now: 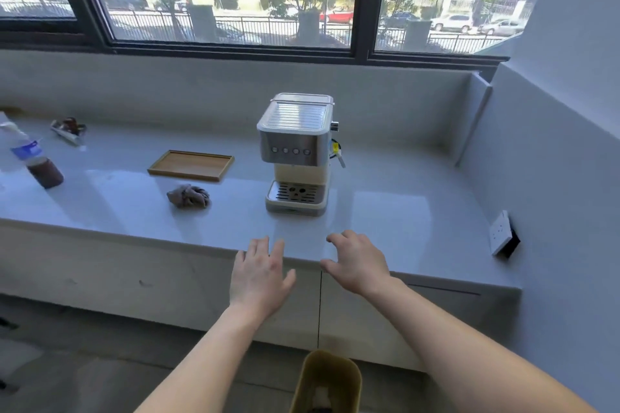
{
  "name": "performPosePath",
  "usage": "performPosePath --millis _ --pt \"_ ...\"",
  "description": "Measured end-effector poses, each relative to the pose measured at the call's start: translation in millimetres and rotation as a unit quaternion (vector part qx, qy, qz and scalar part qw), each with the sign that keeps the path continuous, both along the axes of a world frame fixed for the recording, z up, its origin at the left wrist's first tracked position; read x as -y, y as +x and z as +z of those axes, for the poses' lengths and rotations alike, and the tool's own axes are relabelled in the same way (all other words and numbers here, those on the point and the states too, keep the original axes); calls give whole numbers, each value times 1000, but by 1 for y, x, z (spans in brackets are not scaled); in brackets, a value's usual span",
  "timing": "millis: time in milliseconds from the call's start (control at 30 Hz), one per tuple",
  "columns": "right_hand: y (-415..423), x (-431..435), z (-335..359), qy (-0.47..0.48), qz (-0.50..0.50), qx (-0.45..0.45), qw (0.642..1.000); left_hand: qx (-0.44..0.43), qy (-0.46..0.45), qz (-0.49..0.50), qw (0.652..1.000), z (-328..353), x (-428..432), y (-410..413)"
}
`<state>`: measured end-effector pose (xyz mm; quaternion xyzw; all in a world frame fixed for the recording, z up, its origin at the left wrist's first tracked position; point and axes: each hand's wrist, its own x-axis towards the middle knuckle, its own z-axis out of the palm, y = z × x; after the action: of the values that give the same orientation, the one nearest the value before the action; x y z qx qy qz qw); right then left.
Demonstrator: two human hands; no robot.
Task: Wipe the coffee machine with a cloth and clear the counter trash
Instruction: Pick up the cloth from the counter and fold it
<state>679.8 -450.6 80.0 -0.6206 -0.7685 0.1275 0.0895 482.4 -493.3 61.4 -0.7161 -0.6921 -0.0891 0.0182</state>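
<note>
My left grip point(260, 278) is wide, fingers straight, over the surface point(402, 204) edge in front of the machine point(295, 150). My right grip point(359, 265) beside it is loosely curled and holds nothing. The cloth point(188, 196) lies crumpled left of the machine's base, a tray point(191, 165) just behind it. Far left of the machine are a bottle point(33, 157) and a wrapper point(68, 130). A bin point(327, 379) stands on the floor in front of the machine.
</note>
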Motion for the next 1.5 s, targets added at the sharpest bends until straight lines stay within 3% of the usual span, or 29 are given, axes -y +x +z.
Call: performPosePath --millis 667,1167,1500 --pt "-258 -38 35 5 0 -10 1000 -21 14 27 999 48 -46 -266" --pt "-336 -174 16 18 13 -22 1000 -28 -6 26 999 26 -176 -335" --pt "-367 -263 -17 -39 32 -18 999 -20 -61 24 998 0 -271 -351"
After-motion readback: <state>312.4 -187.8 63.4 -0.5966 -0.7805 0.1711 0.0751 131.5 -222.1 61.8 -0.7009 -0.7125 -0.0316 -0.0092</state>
